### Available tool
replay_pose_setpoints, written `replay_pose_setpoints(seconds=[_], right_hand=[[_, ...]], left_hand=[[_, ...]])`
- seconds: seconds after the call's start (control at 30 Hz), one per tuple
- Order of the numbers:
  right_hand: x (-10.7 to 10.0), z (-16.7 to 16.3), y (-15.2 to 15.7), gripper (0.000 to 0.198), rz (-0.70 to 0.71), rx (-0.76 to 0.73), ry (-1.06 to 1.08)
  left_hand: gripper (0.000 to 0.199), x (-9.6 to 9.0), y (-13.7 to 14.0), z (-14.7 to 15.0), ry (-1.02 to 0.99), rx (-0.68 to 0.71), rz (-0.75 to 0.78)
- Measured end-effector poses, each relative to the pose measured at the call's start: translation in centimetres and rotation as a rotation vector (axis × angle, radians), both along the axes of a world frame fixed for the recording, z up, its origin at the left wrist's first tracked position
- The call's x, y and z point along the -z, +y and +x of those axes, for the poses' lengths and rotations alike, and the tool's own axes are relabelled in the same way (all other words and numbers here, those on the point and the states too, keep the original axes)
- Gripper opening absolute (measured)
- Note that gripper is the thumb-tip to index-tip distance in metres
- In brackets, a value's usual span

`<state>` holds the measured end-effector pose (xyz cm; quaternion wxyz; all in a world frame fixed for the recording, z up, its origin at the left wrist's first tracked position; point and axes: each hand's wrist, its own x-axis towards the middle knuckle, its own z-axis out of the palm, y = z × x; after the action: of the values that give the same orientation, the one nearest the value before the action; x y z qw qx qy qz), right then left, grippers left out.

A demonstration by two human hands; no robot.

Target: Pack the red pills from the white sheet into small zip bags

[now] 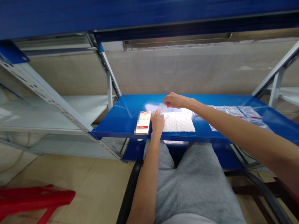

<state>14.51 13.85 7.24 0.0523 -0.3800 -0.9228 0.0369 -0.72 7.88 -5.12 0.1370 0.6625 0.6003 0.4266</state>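
A small clear plastic bag (165, 108) lies at the upper left edge of a folded white cloth (179, 123) on the blue table. My left hand (158, 120) is closed at the bag's lower left edge, with thumb and fingertips on the plastic. Above the cloth, my right hand (174, 100) reaches in from the right, its fingers curled together at the bag's upper right side. What lies inside the right fingers is partly hidden. Just left of my left hand rests a phone (145, 121) with a timer on its screen.
Several clear flat packets (233, 111) lie in rows on the right of the blue table (112, 119), partly behind my right forearm. Metal rack posts (44, 90) stand at the sides, and a blue shelf (149, 15) hangs overhead. A red stool (37, 199) is at lower left.
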Motion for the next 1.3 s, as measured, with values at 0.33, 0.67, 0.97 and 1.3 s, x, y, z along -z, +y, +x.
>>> replay_pose_setpoints(seconds=[0.33,0.67,0.97,1.3], right_hand=[[0.0,-0.4,-0.2,0.013,-0.091,0.052,0.05],[0.3,0.4,0.5,0.029,-0.176,0.135,0.092],[0.6,1.4,-0.5,0.021,-0.202,0.176,0.27],[1.9,1.9,-0.1,0.011,-0.375,0.248,0.531]], left_hand=[[0.021,0.6,0.4,-0.2,0.063,-0.018,0.005],[0.019,0.7,0.4,-0.3,0.081,-0.027,0.008],[0.02,0.7,0.4,-0.4,0.079,-0.037,0.007],[0.022,0.8,0.2,-0.4,0.086,-0.036,0.022]])
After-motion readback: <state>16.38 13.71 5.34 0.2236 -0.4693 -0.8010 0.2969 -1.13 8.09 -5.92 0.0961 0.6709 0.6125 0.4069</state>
